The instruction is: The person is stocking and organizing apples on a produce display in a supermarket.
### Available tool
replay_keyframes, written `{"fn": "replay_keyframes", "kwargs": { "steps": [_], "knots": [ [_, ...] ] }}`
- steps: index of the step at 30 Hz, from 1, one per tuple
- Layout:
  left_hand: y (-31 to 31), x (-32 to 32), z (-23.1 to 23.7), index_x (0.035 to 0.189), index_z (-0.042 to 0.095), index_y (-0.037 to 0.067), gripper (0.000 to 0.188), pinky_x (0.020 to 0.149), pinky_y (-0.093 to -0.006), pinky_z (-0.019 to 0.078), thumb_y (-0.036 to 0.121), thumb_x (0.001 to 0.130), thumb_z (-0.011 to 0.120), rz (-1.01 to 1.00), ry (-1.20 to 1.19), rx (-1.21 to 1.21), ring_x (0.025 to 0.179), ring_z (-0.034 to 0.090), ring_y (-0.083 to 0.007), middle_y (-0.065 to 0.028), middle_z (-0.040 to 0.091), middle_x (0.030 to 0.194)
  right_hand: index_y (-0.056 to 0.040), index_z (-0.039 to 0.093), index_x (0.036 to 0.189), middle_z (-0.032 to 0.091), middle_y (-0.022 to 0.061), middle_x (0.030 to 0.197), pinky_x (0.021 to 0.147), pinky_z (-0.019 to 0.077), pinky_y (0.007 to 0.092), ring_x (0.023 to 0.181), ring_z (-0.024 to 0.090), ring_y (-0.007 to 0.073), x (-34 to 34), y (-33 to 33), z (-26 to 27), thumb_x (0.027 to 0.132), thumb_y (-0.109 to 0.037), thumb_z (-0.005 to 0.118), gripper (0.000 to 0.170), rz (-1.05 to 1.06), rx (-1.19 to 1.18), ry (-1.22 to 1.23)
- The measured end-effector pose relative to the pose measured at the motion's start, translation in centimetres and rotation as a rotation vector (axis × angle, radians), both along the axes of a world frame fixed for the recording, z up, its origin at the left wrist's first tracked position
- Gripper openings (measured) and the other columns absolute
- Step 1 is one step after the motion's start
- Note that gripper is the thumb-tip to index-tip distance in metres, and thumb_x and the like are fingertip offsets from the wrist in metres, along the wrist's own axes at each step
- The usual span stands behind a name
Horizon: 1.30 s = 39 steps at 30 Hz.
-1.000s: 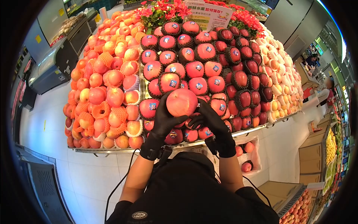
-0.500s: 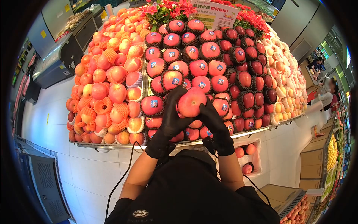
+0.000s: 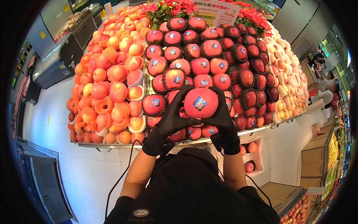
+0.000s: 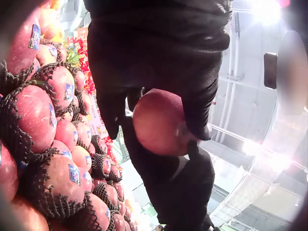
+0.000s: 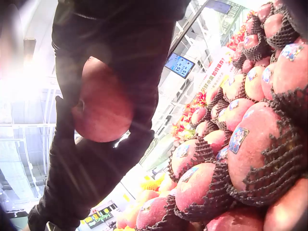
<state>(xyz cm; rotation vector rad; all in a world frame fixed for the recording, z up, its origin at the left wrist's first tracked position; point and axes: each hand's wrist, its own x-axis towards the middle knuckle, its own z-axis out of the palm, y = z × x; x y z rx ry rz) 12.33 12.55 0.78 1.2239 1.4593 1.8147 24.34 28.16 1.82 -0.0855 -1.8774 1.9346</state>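
Observation:
Between two black-gloved hands, a large red apple (image 3: 201,103) is held above the front of the fruit display, its blue diamond sticker facing up. My left hand (image 3: 171,118) grips its left side, and my right hand (image 3: 225,118) grips its right side, fingers curved round it. In the left wrist view the bare underside of the apple (image 4: 160,122) shows between the gloves. The right wrist view shows the apple (image 5: 103,103) without a net, enclosed by both hands. Stickered apples in black nets (image 3: 153,104) lie just beyond the hands.
Loose and orange-netted apples (image 3: 100,91) are piled at the left, dark red apples (image 3: 250,98) at the right, with pale netted fruit (image 3: 285,74) beyond. Red flowers (image 3: 169,9) and a sign (image 3: 216,13) stand at the back. A box (image 3: 257,168) with several apples sits below the display's edge.
The apple has turned so its sticker faces up; its stem end showed half a second ago. Both hands have shifted slightly right, and the right hand has come round the apple's side.

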Motion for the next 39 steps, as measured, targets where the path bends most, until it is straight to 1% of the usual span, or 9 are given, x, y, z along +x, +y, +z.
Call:
{"fn": "replay_keyframes", "kwargs": {
  "steps": [3, 5, 11, 15, 21, 27, 30, 33, 39],
  "knots": [
    [-0.4, 0.0, 1.3, 0.143, 0.035, 0.006, 0.106, 0.108, -0.0392, 0.038, 0.016, 0.055, 0.093, -0.025, -0.054, -0.071, 0.131, 0.043, -0.0216, -0.0112, 0.043, 0.142, -0.0084, 0.037, 0.137, 0.043, 0.0097, 0.135, 0.104, 0.0426, 0.0386, 0.126, 0.046, 0.0224, 0.2, -1.0, 1.0, 0.056, -0.006, 0.085, 0.094, 0.04, -0.06, -0.058],
    [-0.2, -0.8, 0.5, 0.14, 0.038, 0.005, 0.103, 0.107, -0.0389, 0.0388, 0.016, 0.054, 0.094, 0.022, 0.076, -0.032, 0.129, 0.045, -0.0214, -0.0109, 0.044, 0.14, -0.0085, 0.037, 0.136, 0.044, 0.0094, 0.135, 0.104, 0.0427, 0.0383, 0.126, 0.046, 0.0216, 0.1, -1.3, 1.2, 0.058, -0.007, 0.086, 0.093, 0.03, 0.007, -0.084],
    [0.1, -0.9, -0.9, 0.132, 0.045, 0.007, 0.096, 0.102, -0.041, 0.0428, 0.015, 0.05, 0.094, 0.224, 0.242, 0.06, 0.12, 0.05, -0.0253, -0.01, 0.05, 0.127, -0.0099, 0.018, 0.15, 0.038, 0.0122, 0.142, 0.107, 0.0404, 0.0398, 0.131, 0.042, 0.0234, -0.2, -0.1, 0.2, 0.061, -0.007, 0.086, 0.112, 0.084, 0.25, -0.098],
    [-0.1, -1.2, -0.7, 0.13, 0.047, 0.008, 0.095, 0.099, -0.0422, 0.0437, 0.015, 0.047, 0.094, 0.314, 0.336, 0.038, 0.12, 0.049, -0.0278, -0.0105, 0.05, 0.124, -0.0111, 0.013, 0.153, 0.038, 0.0123, 0.143, 0.105, 0.0421, 0.0418, 0.132, 0.04, 0.0247, -0.2, 0.2, -0.3, 0.067, -0.005, 0.079, 0.109, 0.178, -0.134, -0.118],
    [0.5, -0.9, 0.6, 0.127, 0.051, 0.01, 0.086, 0.098, -0.0452, 0.041, 0.017, 0.05, 0.09, 0.358, 0.55, -0.034, 0.116, 0.047, -0.0341, -0.0133, 0.05, 0.124, -0.0062, 0.022, 0.15, 0.039, 0.011, 0.143, 0.111, 0.0344, 0.0396, 0.135, 0.037, 0.023, -0.9, -0.5, 0.0, 0.076, 0.0, 0.058, 0.083, 0.146, -0.128, -0.112],
    [0.2, -0.5, 0.6, 0.129, 0.052, 0.012, 0.08, 0.101, -0.0475, 0.0384, 0.017, 0.057, 0.087, 0.33, 0.609, -0.016, 0.121, 0.043, -0.037, -0.0155, 0.045, 0.13, -0.004, 0.031, 0.146, 0.04, 0.0109, 0.142, 0.111, 0.0338, 0.0376, 0.134, 0.039, 0.0223, 0.2, -2.1, 0.7, 0.077, -0.004, 0.063, 0.077, 0.088, -0.449, -0.087],
    [0.4, -0.8, -1.2, 0.132, 0.051, 0.013, 0.082, 0.104, -0.0482, 0.037, 0.016, 0.058, 0.087, 0.361, 0.623, 0.059, 0.127, 0.04, -0.0379, -0.0174, 0.04, 0.139, -0.003, 0.031, 0.144, 0.041, 0.0114, 0.141, 0.109, 0.0372, 0.0384, 0.131, 0.042, 0.0228, 0.0, -2.6, 2.1, 0.072, -0.005, 0.073, 0.084, 0.028, -0.399, -0.087],
    [0.2, -0.5, -0.8, 0.136, 0.044, 0.011, 0.09, 0.107, -0.0501, 0.0341, 0.011, 0.057, 0.087, 0.441, 0.683, 0.056, 0.134, 0.035, -0.0387, -0.0182, 0.036, 0.144, -0.0024, 0.031, 0.144, 0.043, 0.0123, 0.139, 0.105, 0.0419, 0.0388, 0.128, 0.046, 0.0234, -1.3, -1.1, -0.2, 0.064, -0.007, 0.083, 0.096, -0.083, 0.141, -0.027],
    [0.1, -0.5, -1.3, 0.138, 0.046, 0.014, 0.091, 0.107, -0.0491, 0.0352, 0.01, 0.058, 0.087, 0.4, 0.686, 0.044, 0.133, 0.037, -0.0397, -0.019, 0.036, 0.145, -0.0017, 0.028, 0.144, 0.044, 0.0153, 0.137, 0.103, 0.0453, 0.039, 0.127, 0.047, 0.0252, -1.8, -2.1, -0.1, 0.059, -0.016, 0.091, 0.107, -0.218, 0.301, 0.016]
  ]
}}
